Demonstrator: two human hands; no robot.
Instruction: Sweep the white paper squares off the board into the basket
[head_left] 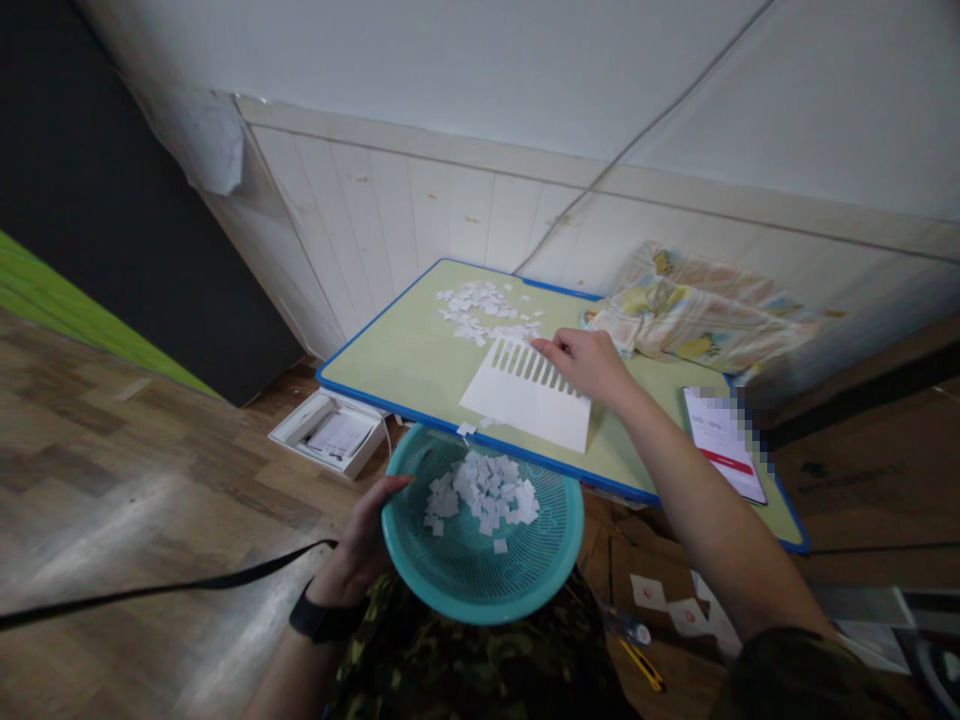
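Note:
My left hand (369, 535) grips the left rim of a teal plastic colander (551, 560), which is held just below the table's front edge. Many small white paper squares (487, 490) lie inside it. On the green tabletop, my right hand (581, 362) pinches the slotted top of a flat white piece with comb-like cut-outs (529, 405). That piece lies slanted toward the colander, its plain edge close to the table's front. Behind it spreads a loose pile of more paper squares (480, 305). A few squares sit at the table edge above the colander.
The table (397, 340) has a blue rim. On its right are a phone (721, 440) and a patterned cloth (675, 310). An open white box (330, 435) stands on the floor. A yellow cutter (641, 665) and cardboard lie lower right.

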